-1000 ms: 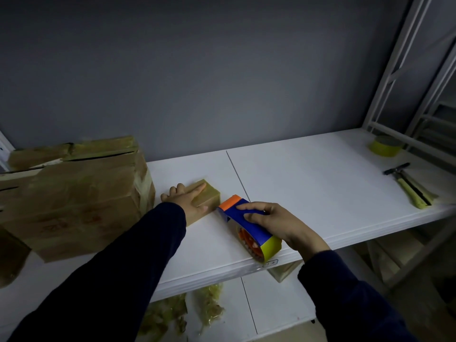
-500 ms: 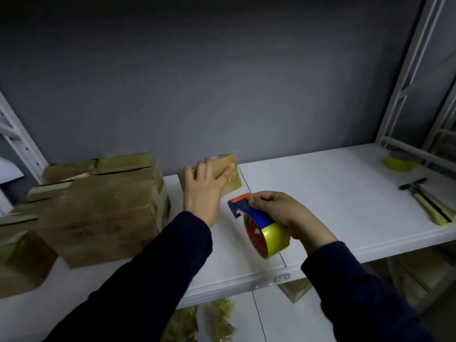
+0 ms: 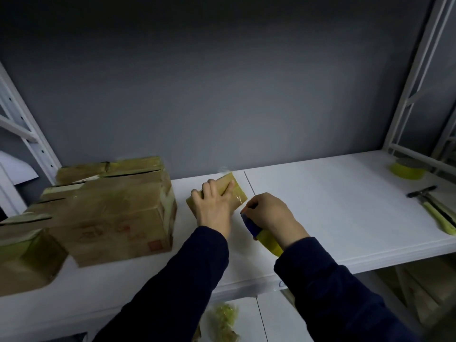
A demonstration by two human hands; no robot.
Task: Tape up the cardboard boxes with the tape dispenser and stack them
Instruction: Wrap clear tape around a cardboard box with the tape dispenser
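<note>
A small taped cardboard box (image 3: pixel 237 193) stands tilted on the white shelf (image 3: pixel 333 206) near the back wall. My left hand (image 3: pixel 213 206) lies over its top with fingers curled round the upper edge. My right hand (image 3: pixel 269 213) grips the blue, orange and yellow tape dispenser (image 3: pixel 256 229) just right of the box, its orange front edge close to the box's right side. A stack of larger taped boxes (image 3: pixel 111 213) sits to the left of the small box.
Another box (image 3: pixel 24 257) sits at the far left edge. A yellow tape roll (image 3: pixel 407 169) and a hammer-like tool with a yellow handle (image 3: pixel 436 211) lie at the shelf's right end. White rack posts stand at both sides. Crumpled tape (image 3: pixel 225 319) lies on the lower shelf.
My left hand has lifted and tilted the small box up toward the back wall. My right hand has brought the dispenser forward, up against the box's right side.
</note>
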